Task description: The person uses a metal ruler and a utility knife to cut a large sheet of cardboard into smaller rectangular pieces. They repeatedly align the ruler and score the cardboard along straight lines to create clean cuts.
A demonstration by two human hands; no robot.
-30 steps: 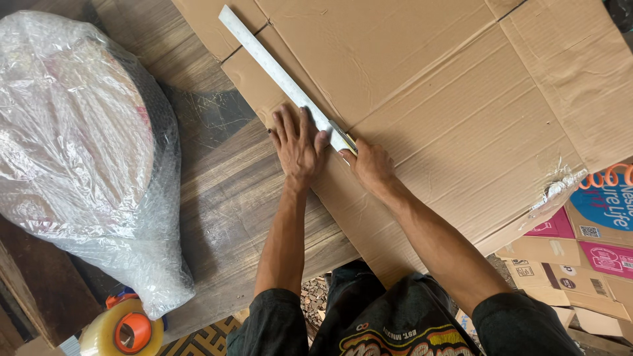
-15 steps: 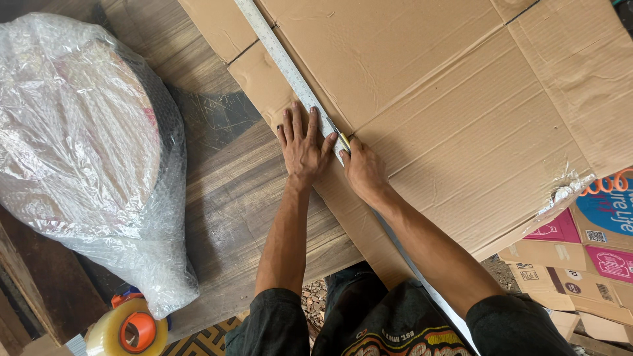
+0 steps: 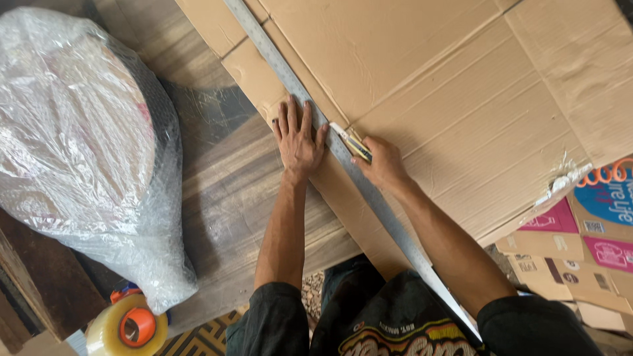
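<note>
A long metal straightedge (image 3: 369, 194) lies slantwise over a flattened sheet of brown cardboard (image 3: 448, 86), running from the far edge of the sheet down to the person's lap. It sits just inside the sheet's left edge, so a narrow strip of cardboard is left showing on that side. The left hand (image 3: 298, 138) is spread flat, fingers apart and pointing away, with the palm on that strip and the fingertips against the ruler's edge; pressing down like that looks meant to keep both ruler and sheet from slipping. On the other side of the straightedge, the right hand (image 3: 382, 161) is closed around a yellow and black utility knife (image 3: 353, 143), its tip touching the cardboard hard against the ruler, which seems to serve as a guide for the blade.

The cardboard rests on a wooden plank floor (image 3: 224, 198) and covers most of its right part. Near the sheet's right edge a ragged bit of clear tape (image 3: 560, 181) curls up, and beyond it lie printed flattened cartons (image 3: 593, 237) in pink and blue. Well apart at the left, a big bundle in bubble wrap (image 3: 86, 151) sits on the floor, and at the near left corner there is a roll of clear packing tape (image 3: 128, 326) with an orange core.
</note>
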